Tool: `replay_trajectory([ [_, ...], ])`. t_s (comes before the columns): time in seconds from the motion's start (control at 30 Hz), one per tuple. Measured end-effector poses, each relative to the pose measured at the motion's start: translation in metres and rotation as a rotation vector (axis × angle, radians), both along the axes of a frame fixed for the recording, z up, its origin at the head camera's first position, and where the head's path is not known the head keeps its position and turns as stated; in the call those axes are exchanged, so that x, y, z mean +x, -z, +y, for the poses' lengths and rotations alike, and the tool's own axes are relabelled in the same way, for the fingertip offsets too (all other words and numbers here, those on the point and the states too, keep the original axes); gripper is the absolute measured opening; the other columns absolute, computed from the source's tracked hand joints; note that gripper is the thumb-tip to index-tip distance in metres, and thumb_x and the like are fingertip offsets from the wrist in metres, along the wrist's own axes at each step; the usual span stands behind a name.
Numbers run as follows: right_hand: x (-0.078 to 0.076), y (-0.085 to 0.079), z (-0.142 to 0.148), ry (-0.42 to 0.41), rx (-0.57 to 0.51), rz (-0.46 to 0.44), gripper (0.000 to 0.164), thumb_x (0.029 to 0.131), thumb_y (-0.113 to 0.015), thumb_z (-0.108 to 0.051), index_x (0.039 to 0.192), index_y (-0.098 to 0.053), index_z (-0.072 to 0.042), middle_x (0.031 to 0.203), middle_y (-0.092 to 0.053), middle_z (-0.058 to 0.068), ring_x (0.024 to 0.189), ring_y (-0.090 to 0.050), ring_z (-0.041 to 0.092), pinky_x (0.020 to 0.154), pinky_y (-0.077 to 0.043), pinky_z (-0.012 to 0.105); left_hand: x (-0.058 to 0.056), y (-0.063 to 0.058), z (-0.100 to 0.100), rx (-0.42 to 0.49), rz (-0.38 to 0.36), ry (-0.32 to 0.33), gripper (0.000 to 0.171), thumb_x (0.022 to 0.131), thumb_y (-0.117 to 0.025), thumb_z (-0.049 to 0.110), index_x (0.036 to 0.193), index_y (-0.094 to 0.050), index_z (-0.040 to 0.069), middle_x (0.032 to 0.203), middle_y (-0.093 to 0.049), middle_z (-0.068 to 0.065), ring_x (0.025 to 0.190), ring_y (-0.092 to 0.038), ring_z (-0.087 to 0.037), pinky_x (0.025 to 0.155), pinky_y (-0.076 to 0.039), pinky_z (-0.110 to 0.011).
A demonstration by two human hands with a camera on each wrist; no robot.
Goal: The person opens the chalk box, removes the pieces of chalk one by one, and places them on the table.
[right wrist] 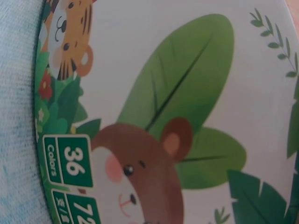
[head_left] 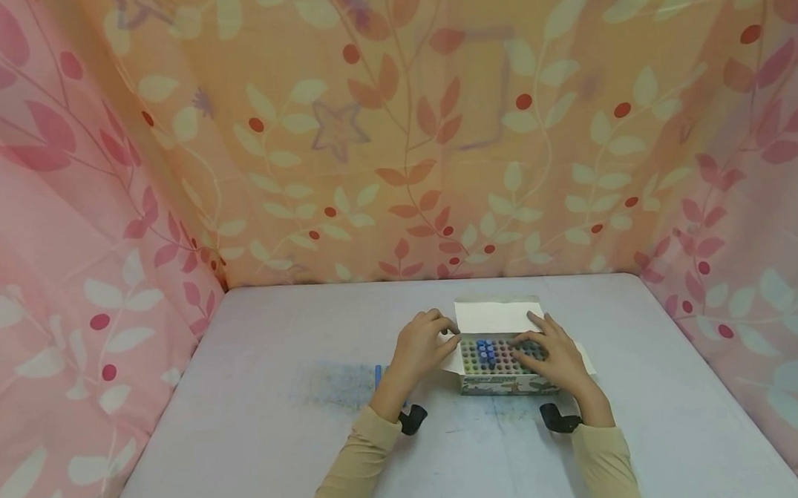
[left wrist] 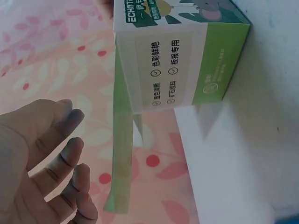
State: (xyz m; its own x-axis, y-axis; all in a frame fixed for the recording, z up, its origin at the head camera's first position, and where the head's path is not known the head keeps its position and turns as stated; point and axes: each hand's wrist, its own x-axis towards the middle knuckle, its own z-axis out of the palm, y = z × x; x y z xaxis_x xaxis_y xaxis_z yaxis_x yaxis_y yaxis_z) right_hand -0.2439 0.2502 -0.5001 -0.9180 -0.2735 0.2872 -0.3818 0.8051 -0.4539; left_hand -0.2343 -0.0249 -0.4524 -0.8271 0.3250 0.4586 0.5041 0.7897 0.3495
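chalk box (head_left: 508, 385), upright on a white table (head_left: 301, 461), right of centre, with white lid (head_left: 496, 317) raised at the back and rows of coloured chalk ends showing inside. among the rows, a small cluster of blue chalk sticks (head_left: 487, 354) standing higher than the rest. at the box's left side, near the outspread left flap (head_left: 454, 363), a left hand (head_left: 422, 346), fingers loosely bent, released, nothing in their grasp. over the right half of the rows, a right hand (head_left: 556, 353), thumb and forefinger directed at the chalk ends; cannot tell whether grasping a stick or released. on the box's printed face, in the right wrist view, a cartoon tiger (right wrist: 70, 42) and a green label (right wrist: 70, 161) reading "36 colors". beside the left forearm, partly hidden, a slim blue rod (head_left: 378, 376) on the table, near a bluish smudge (head_left: 338, 385). beyond the table, an orange leaf-patterned curtain (head_left: 408, 144).
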Motion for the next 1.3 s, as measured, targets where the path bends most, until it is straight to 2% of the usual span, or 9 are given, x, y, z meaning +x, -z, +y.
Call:
replay_trajectory([
  [0.27, -0.002, 0.002, 0.001, -0.004, -0.008, 0.019, 0.019, 0.077, -0.073, -0.038, 0.091, -0.067, -0.028, 0.144, -0.036, 0.018, 0.134, -0.021, 0.047, 0.094, -0.023, 0.071, -0.008, -0.004, 0.017, -0.089, -0.019, 0.069, 0.009, 0.084, -0.067, 0.033, 0.089, -0.072, 0.027, 0.085, -0.058, 0.007, 0.078, -0.051, -0.009, 0.062, -0.042, -0.019],
  [0.57, -0.003, 0.002, 0.001, -0.001, -0.008, 0.026, 0.019, 0.077, -0.074, -0.037, 0.091, -0.068, -0.027, 0.143, -0.037, 0.018, 0.133, -0.022, 0.049, 0.092, -0.024, 0.071, -0.013, -0.002, 0.034, -0.175, -0.063, 0.122, 0.014, 0.085, -0.065, 0.037, 0.095, -0.072, 0.028, 0.088, -0.056, 0.008, 0.074, -0.046, -0.008, 0.058, -0.036, -0.017],
  [0.97, 0.0, 0.001, 0.001, -0.004, 0.001, 0.014, 0.02, 0.078, -0.072, -0.036, 0.094, -0.068, -0.024, 0.143, -0.036, 0.019, 0.133, -0.022, 0.049, 0.093, -0.024, 0.071, -0.023, 0.01, 0.046, -0.227, -0.087, 0.125, 0.016, 0.087, -0.064, 0.036, 0.097, -0.071, 0.027, 0.09, -0.056, 0.008, 0.075, -0.045, -0.008, 0.059, -0.036, -0.017],
  [1.3, 0.0, 0.0, 0.0, -0.008, -0.004, 0.017, 0.019, 0.078, -0.073, -0.034, 0.093, -0.068, -0.024, 0.144, -0.036, 0.02, 0.134, -0.02, 0.048, 0.094, -0.022, 0.071, -0.027, 0.011, 0.051, -0.281, -0.11, 0.111, 0.015, 0.087, -0.064, 0.036, 0.096, -0.071, 0.027, 0.092, -0.056, 0.007, 0.077, -0.047, -0.01, 0.062, -0.039, -0.021],
])
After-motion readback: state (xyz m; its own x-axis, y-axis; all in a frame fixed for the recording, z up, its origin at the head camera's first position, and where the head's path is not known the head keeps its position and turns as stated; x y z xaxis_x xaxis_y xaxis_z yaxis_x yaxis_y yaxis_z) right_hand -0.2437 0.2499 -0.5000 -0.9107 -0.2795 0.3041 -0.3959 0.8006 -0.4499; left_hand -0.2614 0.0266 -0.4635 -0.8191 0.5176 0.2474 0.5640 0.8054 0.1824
